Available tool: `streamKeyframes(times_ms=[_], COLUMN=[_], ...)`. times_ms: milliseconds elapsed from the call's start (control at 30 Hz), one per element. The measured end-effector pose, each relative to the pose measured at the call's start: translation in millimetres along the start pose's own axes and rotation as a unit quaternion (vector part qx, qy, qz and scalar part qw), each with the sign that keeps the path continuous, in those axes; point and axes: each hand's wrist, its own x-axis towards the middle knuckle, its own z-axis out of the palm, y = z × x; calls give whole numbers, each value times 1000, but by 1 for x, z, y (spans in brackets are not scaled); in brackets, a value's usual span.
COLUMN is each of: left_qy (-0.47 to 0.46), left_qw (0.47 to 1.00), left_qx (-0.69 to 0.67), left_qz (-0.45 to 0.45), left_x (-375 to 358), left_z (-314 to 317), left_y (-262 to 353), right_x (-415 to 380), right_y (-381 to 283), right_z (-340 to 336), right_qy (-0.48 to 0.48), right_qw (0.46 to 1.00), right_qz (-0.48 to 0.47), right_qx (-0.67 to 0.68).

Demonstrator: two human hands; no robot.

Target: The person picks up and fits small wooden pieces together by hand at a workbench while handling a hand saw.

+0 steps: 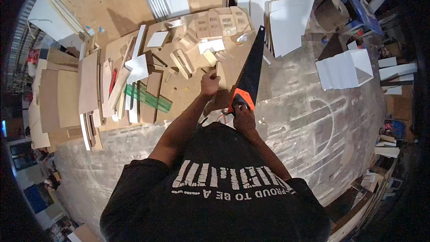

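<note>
My right hand (244, 117) is closed around the orange and black handle (242, 99) of a handsaw. The saw's long dark blade (252, 65) points away from me, along the right edge of the low wooden worktop. Left of the blade, my left hand (210, 83) is closed, its fingers curled at a pale strip of wood (220, 74). A brown board (218, 101) lies just below that hand, partly hidden by the forearm. Beyond the hands, a small wooden house-front model (219, 23) with window openings lies at the back of the worktop.
Wood offcuts (182, 64), a green translucent strip (148, 98) and a white board (136, 68) clutter the worktop's left. White panels (285, 24) lean at the back. A white box (345, 69) stands on the scuffed floor (304, 130) to the right.
</note>
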Motion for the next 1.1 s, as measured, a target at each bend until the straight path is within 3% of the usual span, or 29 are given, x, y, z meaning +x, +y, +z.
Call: streamKeyframes(times_ms=[133, 233, 333, 433, 533, 700, 800, 900, 933, 1033, 1100], left_qy=[36, 73, 38, 36, 113, 42, 19, 39, 45, 26, 55], left_qw=[996, 988, 980, 991, 979, 989, 996, 989, 984, 988, 990], left_qx=[80, 133, 192, 121, 109, 123, 50, 84, 115, 150, 119], left_qz=[-15, 30, 38, 46, 133, 67, 68, 115, 126, 8, 46], left_x=[2, 2, 1, -5, -3, 2, 1, 12, 5, -6, -12], left_z=[18, 23, 11, -3, -10, -27, -19, -19, -18, -41, -57], left_y=[0, -5, -5, 0, -19, -6, 4, -4, -11, -4, -17], right_x=[-2, 4, 8, 12, 15, 32, 35, 69, 79, 130, 169], right_y=[21, 30, 26, 24, 24, 12, -4, 15, 18, 44, 60], right_z=[22, 27, 23, 12, 10, 13, -30, -40, -54, -51, -38], right_qy=[32, 69, 76, 42, 0, -21, 42, -54, 5, 51, 72], right_qw=[999, 996, 994, 995, 996, 997, 996, 969, 970, 973, 982], right_qz=[-19, -49, -73, -84, -86, -64, -83, -18, -38, -6, -37], right_qx=[-8, -12, -41, -35, -4, 42, 5, 239, 242, 227, 173])
